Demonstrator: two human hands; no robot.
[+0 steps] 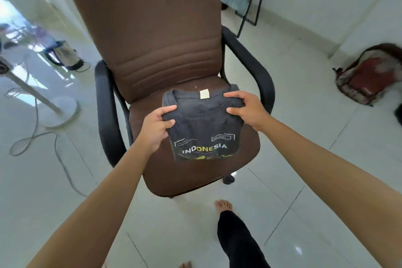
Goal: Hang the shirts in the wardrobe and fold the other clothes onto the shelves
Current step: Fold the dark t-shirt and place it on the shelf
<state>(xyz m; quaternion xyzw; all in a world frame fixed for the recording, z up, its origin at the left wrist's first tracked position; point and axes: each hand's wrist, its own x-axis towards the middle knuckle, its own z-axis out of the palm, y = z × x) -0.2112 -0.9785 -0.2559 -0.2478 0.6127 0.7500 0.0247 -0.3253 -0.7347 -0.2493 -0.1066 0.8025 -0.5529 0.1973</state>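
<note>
**Folded dark T-shirt held at both edges over the chair seat**

A folded dark T-shirt [202, 124] sits over the seat of a brown office chair [152, 35], near the centre of the view. Its collar and a small pale neck label face 12 o'clock; the printed word "INDONESIA" runs along the edge at 6 o'clock. Whether the shirt rests on the seat or is lifted just clear of it cannot be told.

The left hand [157, 128] grips the shirt's 9 o'clock edge, thumb on top and fingers curled under the fold. The right hand [245, 109] grips the 3 o'clock edge near the collar, its fingers bent over the top and thumb pressed into the cloth.

On the tiled floor, a white fan stand [58, 111] with a looping cable stands at 9 o'clock, a red and brown backpack [367, 76] lies at 3 o'clock, and a black metal rack [252, 0] stands at 1 o'clock. The person's bare foot [224, 205] shows at 6 o'clock.
</note>
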